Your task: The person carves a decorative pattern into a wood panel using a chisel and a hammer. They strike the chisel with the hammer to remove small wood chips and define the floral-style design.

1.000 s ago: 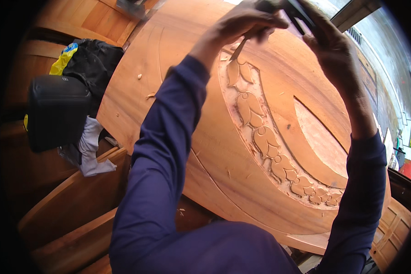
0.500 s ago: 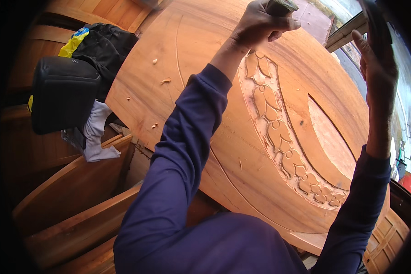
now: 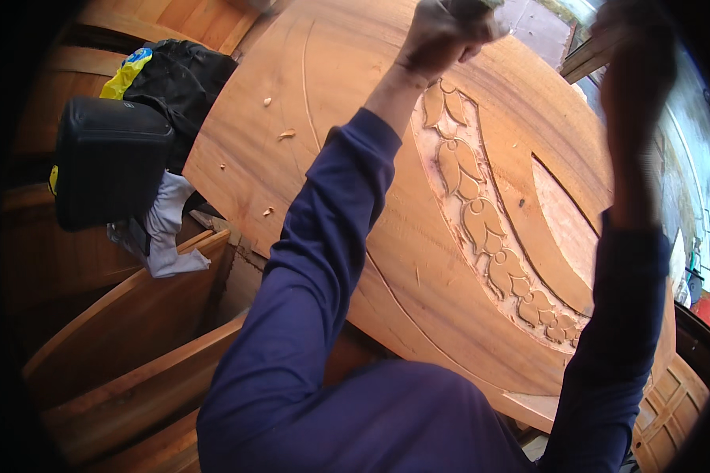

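Note:
My left hand (image 3: 450, 35) is closed round a tool with a rough grey-green end (image 3: 475, 5), at the top of the view; the rest of the tool is hidden by my fist. It is over the far part of a large wooden panel (image 3: 371, 205), just beyond a curved band of carved leaves and flowers (image 3: 469, 189). My right hand (image 3: 635, 55) is raised at the upper right, dark and smeared by motion. Its fingers and anything in them cannot be made out. My right forearm covers the near right end of the carved band.
Wood shavings (image 3: 285, 135) lie on the panel's left part. Left of it are a black case (image 3: 114, 162), black cloth (image 3: 185, 79), a yellow and blue bag (image 3: 126, 75) and white cloth (image 3: 166, 229). Curved boards (image 3: 126, 307) stand below them. A latticed wooden panel (image 3: 670, 410) is at lower right.
My right hand and forearm have swung left and up, and the hand has blurred. My left hand has shifted slightly up and left, still gripping the tool.

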A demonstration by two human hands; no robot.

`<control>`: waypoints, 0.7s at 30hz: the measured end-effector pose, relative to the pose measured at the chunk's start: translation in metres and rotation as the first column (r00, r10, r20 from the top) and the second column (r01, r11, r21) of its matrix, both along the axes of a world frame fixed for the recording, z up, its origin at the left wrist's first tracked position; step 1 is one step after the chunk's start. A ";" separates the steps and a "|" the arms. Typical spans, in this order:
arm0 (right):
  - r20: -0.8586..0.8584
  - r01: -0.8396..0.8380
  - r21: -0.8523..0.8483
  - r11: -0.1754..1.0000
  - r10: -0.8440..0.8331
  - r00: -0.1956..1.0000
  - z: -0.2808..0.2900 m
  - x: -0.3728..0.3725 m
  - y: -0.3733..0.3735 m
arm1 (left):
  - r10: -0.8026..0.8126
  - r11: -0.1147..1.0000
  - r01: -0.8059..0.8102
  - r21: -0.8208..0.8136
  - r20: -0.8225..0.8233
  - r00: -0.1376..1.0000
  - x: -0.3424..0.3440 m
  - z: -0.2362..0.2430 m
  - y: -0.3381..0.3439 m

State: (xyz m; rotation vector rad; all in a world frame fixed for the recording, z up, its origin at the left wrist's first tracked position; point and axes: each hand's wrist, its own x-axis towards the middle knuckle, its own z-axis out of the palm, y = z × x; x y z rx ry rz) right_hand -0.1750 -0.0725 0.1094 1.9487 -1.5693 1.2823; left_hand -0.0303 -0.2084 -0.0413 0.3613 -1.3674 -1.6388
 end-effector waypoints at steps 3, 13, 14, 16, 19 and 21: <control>-0.113 0.066 0.283 0.957 -0.035 0.993 -0.016 0.021 0.009 | 0.013 0.996 -0.020 -0.084 -0.082 0.997 -0.002 -0.008 0.018; 0.315 -0.303 0.336 0.892 0.197 0.928 -0.058 -0.011 0.007 | -0.091 0.995 0.087 0.042 0.102 0.991 -0.004 0.013 -0.013; 0.492 -0.401 0.314 0.861 0.214 0.844 -0.061 -0.002 0.008 | -0.058 0.996 0.047 0.073 0.154 0.986 -0.006 0.007 -0.017; 0.587 -0.588 0.177 0.789 0.395 0.706 -0.074 -0.032 -0.001 | -0.023 0.995 0.004 0.102 0.185 0.983 -0.021 0.011 -0.014; 0.536 -0.346 0.260 0.902 0.163 0.829 -0.052 -0.027 0.010 | -0.008 0.999 0.013 -0.034 0.137 0.991 -0.005 0.010 0.008; 0.557 -0.335 0.191 0.923 0.179 0.811 -0.043 -0.020 0.013 | 0.035 0.999 -0.035 0.014 0.030 0.999 0.004 0.020 0.023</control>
